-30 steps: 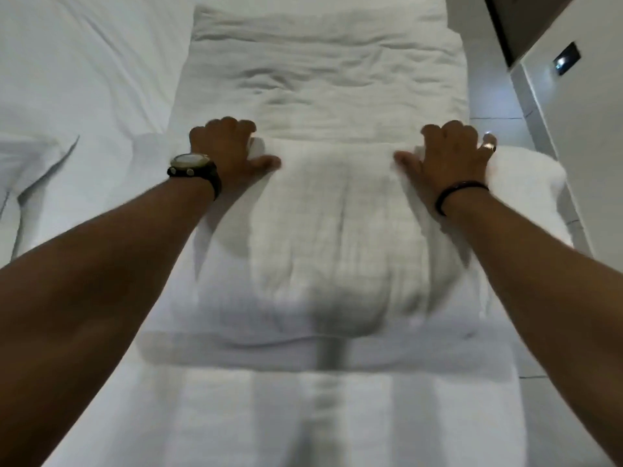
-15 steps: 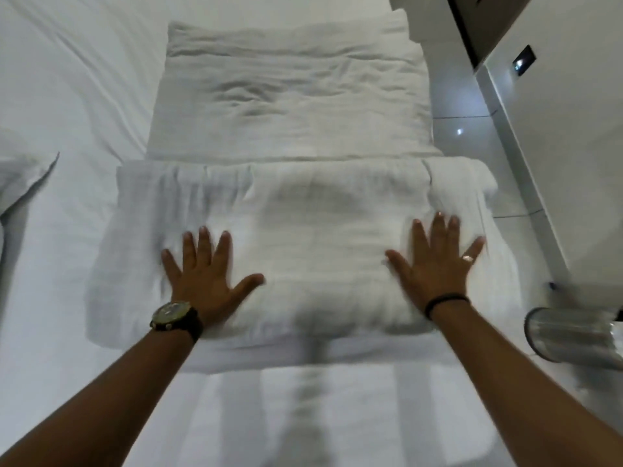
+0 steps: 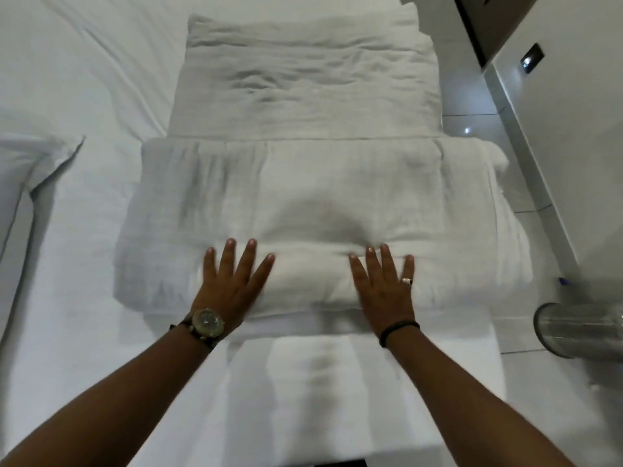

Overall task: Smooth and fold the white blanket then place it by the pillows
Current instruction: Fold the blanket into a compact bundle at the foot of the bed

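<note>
The white blanket (image 3: pixel 313 197) lies on the bed as a long strip, with its near end folded over into a thick pad. The unfolded length of the blanket runs away from me toward the far end of the bed. My left hand (image 3: pixel 232 281), wearing a watch, rests flat with spread fingers on the pad's near left part. My right hand (image 3: pixel 384 284), with a ring and a dark wristband, lies flat on the near right part. Both palms press down and hold nothing. A pillow corner (image 3: pixel 37 163) shows at the left edge.
The white bed sheet (image 3: pixel 84 79) spreads to the left and toward me. The bed's right edge runs beside a tiled floor (image 3: pixel 478 126) and a white wall or cabinet (image 3: pixel 573 146). A shiny metal cylinder (image 3: pixel 580 328) stands on the floor at the right.
Both hands slid toward me from the fold's far edge to its near part, opening flat with fingers spread. They also moved closer together. The view tilted, showing more floor at right.
</note>
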